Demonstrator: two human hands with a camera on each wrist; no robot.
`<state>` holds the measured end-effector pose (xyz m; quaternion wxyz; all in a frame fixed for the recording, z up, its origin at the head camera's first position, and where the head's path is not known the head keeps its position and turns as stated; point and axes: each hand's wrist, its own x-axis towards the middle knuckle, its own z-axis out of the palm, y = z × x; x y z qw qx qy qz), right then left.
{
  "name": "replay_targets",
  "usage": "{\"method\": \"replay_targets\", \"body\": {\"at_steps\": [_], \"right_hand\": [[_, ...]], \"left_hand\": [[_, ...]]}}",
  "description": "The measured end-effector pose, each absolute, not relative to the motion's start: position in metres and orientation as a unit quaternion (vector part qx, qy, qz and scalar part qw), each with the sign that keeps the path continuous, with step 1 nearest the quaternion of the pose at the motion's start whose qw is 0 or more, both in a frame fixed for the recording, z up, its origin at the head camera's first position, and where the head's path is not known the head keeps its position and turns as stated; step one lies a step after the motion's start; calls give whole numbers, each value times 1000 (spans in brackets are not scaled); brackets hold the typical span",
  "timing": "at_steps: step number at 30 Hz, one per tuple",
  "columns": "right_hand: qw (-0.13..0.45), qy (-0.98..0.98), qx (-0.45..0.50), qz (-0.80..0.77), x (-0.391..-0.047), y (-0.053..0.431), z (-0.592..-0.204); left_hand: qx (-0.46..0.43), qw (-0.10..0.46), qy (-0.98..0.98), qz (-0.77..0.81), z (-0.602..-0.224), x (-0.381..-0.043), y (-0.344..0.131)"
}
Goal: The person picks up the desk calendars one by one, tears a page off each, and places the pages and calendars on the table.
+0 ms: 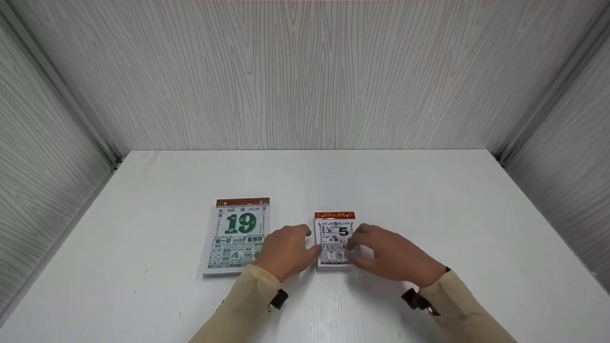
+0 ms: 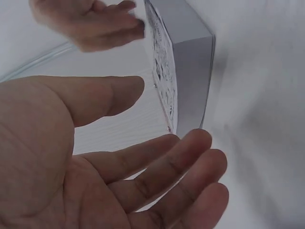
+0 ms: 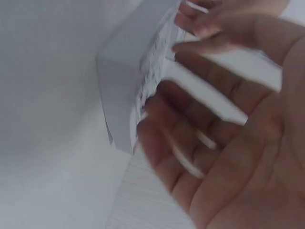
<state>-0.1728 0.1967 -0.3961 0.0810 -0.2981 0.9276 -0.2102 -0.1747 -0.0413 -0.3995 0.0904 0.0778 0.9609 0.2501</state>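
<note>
A small tear-off calendar (image 1: 331, 238) with a red header and a black 5 lies on the white table between my hands. My left hand (image 1: 288, 252) is at its left edge, thumb and fingers spread apart with nothing between them. In the left wrist view the fingertips come close to the side of the thick page block (image 2: 193, 71). From the right, my right hand (image 1: 395, 255) reaches over the calendar's lower right part, fingers loosely bent. Blurred in the right wrist view, its fingertips (image 3: 152, 133) are right at the printed top page, holding nothing visible.
A larger tear-off calendar (image 1: 238, 238) with a green 19 lies to the left, its right edge partly behind my left hand. The white table (image 1: 429, 190) meets a grey wood-grain panel (image 1: 305, 76) at the back, with similar panels on both sides.
</note>
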Motion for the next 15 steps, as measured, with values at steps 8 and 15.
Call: {"method": "replay_targets", "body": {"at_steps": [8, 15], "right_hand": [[123, 956, -150, -219, -187, 201, -397], [125, 954, -150, -227, -194, 196, -407]], "left_hand": [[76, 86, 961, 251, -411, -179, -29], [95, 72, 972, 202, -410, -176, -23]]}}
